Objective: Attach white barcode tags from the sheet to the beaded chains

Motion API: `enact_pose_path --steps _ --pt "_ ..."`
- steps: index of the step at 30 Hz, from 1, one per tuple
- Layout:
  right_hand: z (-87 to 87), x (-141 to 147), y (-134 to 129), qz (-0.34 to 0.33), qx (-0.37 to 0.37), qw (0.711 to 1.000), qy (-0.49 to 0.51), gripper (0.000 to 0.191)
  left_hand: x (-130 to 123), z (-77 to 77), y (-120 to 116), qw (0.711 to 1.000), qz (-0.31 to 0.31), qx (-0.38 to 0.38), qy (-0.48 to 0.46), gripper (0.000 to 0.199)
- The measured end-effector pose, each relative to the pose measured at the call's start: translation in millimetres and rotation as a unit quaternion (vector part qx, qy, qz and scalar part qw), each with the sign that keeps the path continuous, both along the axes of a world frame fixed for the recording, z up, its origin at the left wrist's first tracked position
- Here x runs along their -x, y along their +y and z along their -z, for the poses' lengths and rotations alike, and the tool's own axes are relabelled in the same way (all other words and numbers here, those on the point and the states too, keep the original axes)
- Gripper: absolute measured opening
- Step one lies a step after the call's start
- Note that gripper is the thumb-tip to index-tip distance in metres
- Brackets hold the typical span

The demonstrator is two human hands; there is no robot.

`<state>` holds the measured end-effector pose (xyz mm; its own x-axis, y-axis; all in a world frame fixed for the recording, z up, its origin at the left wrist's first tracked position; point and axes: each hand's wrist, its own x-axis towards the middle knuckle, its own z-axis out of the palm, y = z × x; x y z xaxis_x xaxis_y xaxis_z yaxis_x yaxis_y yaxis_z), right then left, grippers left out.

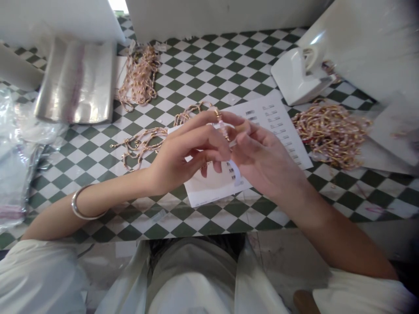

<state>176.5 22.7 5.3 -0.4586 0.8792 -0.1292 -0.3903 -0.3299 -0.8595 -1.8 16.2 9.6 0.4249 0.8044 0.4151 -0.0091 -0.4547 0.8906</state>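
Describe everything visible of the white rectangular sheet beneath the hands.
The white rectangular sheet with small black print, paper by its look, lies flat and slanted on the green-and-white diamond-patterned tabletop. Rows of tiny printed blocks fill much of its right part, too blurred to read; a fine printed line marks its near left corner. The left hand and right hand are over it, hiding its middle; whether either touches it is unclear.

Passage noted beyond my hands: a broad bare stretch of checked tabletop (203,69), bounded left by the bead bundle (140,78), right by the white dispenser (291,78). Outward of my right hand (265,161), heaped strands (334,133) obstruct. Beside my left hand (176,161) — loose strands (144,146). The flat label sheet (278,126) can be passed over; forearms flank the near strip.
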Motion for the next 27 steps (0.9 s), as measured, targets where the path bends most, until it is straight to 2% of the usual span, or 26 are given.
enact_pose_path --steps 6,12,15,19,22,24,27 --pt "1.7 -1.0 -0.8 0.009 -0.051 0.999 0.007 0.032 0.3 0.4 -0.7 0.999 -0.019 -0.009 -0.027 0.01" --pt "-0.8 2.0 -4.1 0.053 -0.09 0.993 -0.06 0.022 -3.2 1.1 -0.6 0.993 -0.037 0.08 -0.073 0.004" --pt "0.4 0.6 -6.4 0.075 -0.13 0.983 -0.106 0.014 -5.3 4.3 0.7 0.99 -0.046 0.097 -0.095 0.003" --pt "0.5 -1.3 -9.2 0.102 -0.198 0.96 -0.168 0.017 -6.6 8.3 1.3 0.985 -0.015 0.132 -0.112 0.004" --pt "-1.4 0.0 -10.6 0.132 -0.248 0.936 -0.211 0.018 -7.0 8.7 -0.1 0.982 -0.031 0.149 -0.112 0.003" --pt "-2.5 1.2 -11.2 0.147 -0.263 0.925 -0.233 0.017 -7.7 8.4 -1.3 0.98 -0.042 0.155 -0.121 0.004" --pt "-2.6 2.1 -11.8 0.153 -0.245 0.93 -0.227 0.011 -9.4 8.4 -2.6 0.97 -0.041 0.181 -0.154 0.005"
